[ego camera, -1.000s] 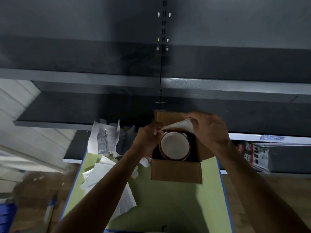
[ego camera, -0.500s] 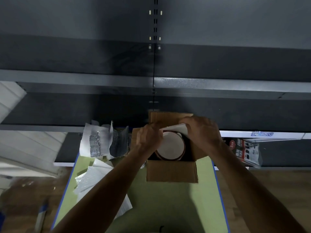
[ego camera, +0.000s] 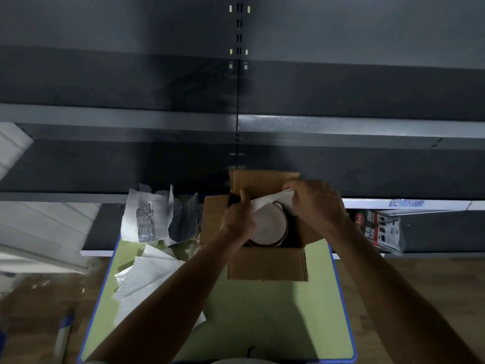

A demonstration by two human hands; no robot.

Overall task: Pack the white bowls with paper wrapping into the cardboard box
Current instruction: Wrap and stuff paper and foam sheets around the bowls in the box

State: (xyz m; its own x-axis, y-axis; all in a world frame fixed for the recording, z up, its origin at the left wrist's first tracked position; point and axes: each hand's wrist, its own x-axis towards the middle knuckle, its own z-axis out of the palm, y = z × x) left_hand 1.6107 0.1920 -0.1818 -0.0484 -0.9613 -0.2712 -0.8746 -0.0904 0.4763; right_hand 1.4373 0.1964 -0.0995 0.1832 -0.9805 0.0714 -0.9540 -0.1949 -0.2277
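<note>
— Where is the white bowl [ego camera: 270, 227]?
— It sits inside the open cardboard box [ego camera: 266, 264], which stands on the green surface [ego camera: 262, 324] with its flaps spread.
— And the hands?
— Both are over the box. The left hand [ego camera: 237, 219] has its fingers curled, pinching the left end of a white paper sheet [ego camera: 273, 199]. The right hand [ego camera: 317, 203] grips the other end. The sheet stretches over the bowl's far rim.
— Anything nearby?
— Loose wrapping sheets [ego camera: 147, 279] lie left of the box.
</note>
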